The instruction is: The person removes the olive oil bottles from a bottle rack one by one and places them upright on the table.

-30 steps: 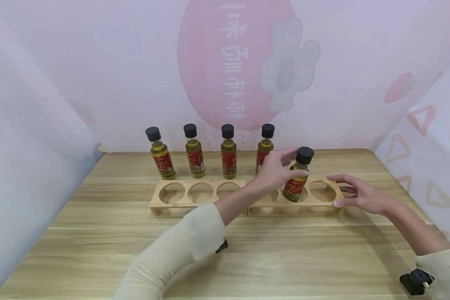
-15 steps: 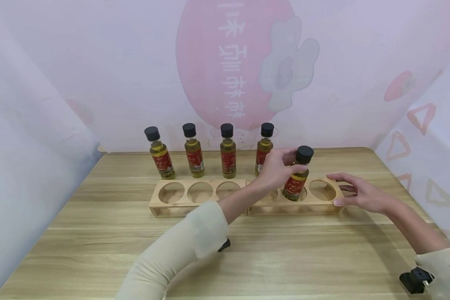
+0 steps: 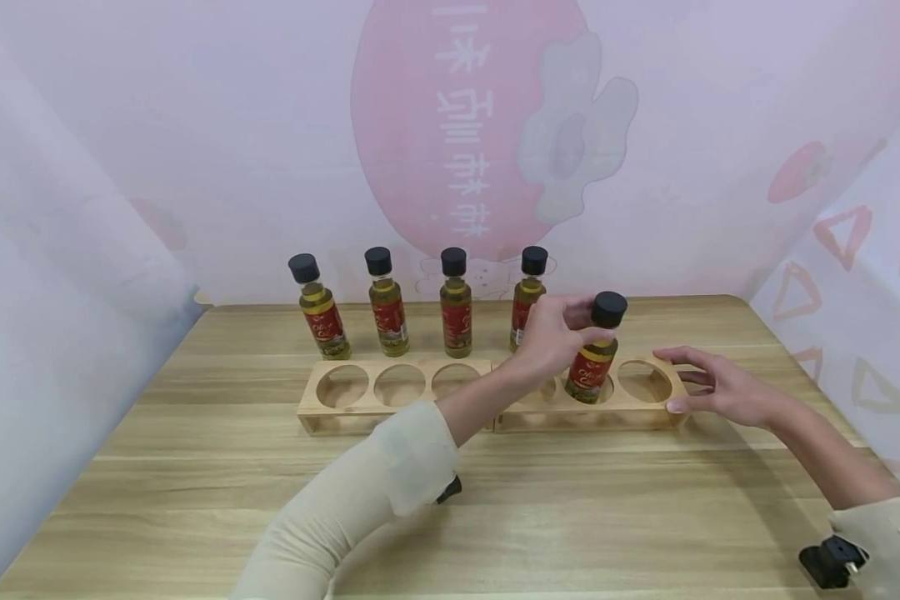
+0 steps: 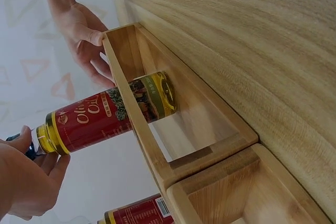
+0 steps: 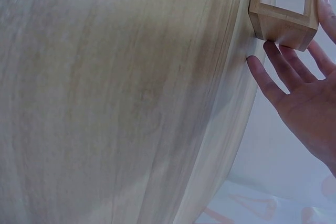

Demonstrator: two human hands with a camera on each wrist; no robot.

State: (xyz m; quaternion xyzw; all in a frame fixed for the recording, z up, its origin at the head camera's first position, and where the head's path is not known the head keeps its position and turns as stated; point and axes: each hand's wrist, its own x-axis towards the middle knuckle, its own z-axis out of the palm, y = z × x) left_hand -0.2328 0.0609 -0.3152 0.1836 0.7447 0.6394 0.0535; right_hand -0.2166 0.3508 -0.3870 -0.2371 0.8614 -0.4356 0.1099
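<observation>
My left hand [image 3: 553, 337] pinches the neck, just below the black cap, of an olive oil bottle [image 3: 590, 372] with a red label. That bottle leans slightly and passes through the middle hole of the right wooden bottle rack [image 3: 592, 419]. In the left wrist view the bottle's lower end [image 4: 160, 94] is inside the rack's frame. My right hand [image 3: 723, 393] holds the rack's right end, thumb at the front corner and index finger at the back corner. Seen from the right wrist, several of its fingers [image 5: 283, 66] spread by the rack's end panel [image 5: 281, 27].
Behind the racks stand several more olive oil bottles [image 3: 458, 321] in a row. A second wooden rack [image 3: 337, 421] with round holes adjoins the right one on its left. The wooden table [image 3: 570, 508] ends at a printed cloth backdrop [image 3: 270, 150].
The view has shifted very slightly. Both hands, the bottle and the racks keep practically the same places.
</observation>
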